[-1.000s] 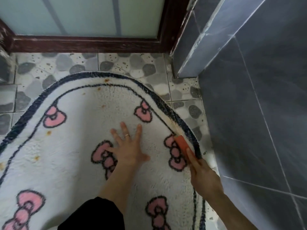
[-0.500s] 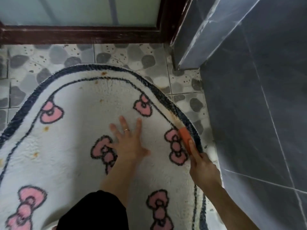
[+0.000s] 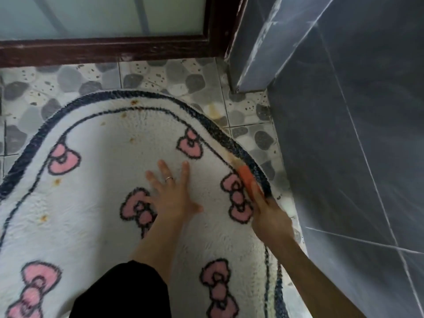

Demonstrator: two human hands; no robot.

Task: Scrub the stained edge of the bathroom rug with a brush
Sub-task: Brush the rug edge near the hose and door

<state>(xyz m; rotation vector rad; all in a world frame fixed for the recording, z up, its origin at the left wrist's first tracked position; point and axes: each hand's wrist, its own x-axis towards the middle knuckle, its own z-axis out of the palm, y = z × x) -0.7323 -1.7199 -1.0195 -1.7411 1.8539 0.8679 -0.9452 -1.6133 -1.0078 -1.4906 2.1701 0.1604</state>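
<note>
A white fluffy bathroom rug [image 3: 96, 203] with pink bows and a dark blue border lies on the pebble-pattern floor. Brownish stains dot it, and an orange-brown smear [image 3: 230, 157] marks its right edge. My right hand [image 3: 268, 216] grips an orange brush [image 3: 246, 176] and holds it against that right border, just below the smear. My left hand [image 3: 171, 196], wearing a ring, presses flat on the rug's middle with fingers spread. The brush's bristles are hidden under it.
A dark grey tiled wall [image 3: 355, 157] rises close to the rug's right edge. A dark wooden door frame [image 3: 103, 51] with frosted glass runs along the top. Pebble floor tiles [image 3: 183, 81] show between rug and door, one with a yellowish stain [image 3: 214, 111].
My right hand has pushed the brush a little farther up along the rug's right edge toward the smear. The left hand stays flat in the same spot.
</note>
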